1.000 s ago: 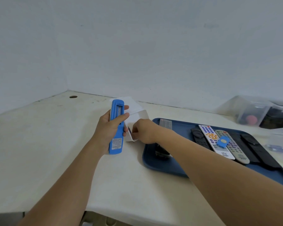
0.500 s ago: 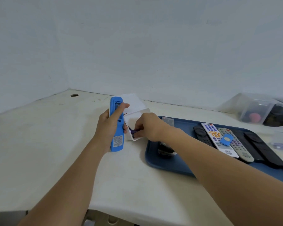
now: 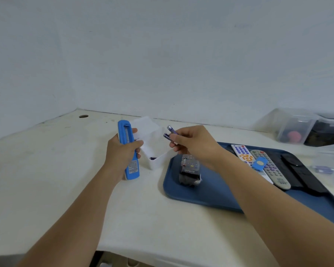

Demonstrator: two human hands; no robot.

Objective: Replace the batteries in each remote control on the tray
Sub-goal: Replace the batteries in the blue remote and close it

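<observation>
My left hand (image 3: 122, 151) grips a blue remote (image 3: 128, 149) upright above the table, its back toward me with the battery bay uncovered. My right hand (image 3: 193, 144) pinches two purple batteries (image 3: 170, 134) in the air just right of a white box (image 3: 156, 149) with its lid up; another battery (image 3: 153, 158) lies inside the box. A blue tray (image 3: 210, 191) to the right holds a dark remote in a plastic wrap (image 3: 189, 169), a white remote (image 3: 245, 157), a grey remote (image 3: 272, 170) with a blue battery cover (image 3: 259, 163) on it, and black remotes (image 3: 299, 174).
Clear plastic containers (image 3: 297, 128) stand at the back right against the wall. More purple batteries (image 3: 323, 169) lie blurred at the right edge. A round cable hole (image 3: 83, 116) sits in the table's far left corner. The table's front edge runs below my forearms.
My right hand has come up out of the white box holding two purple batteries. My left hand still holds the blue remote in much the same place.
</observation>
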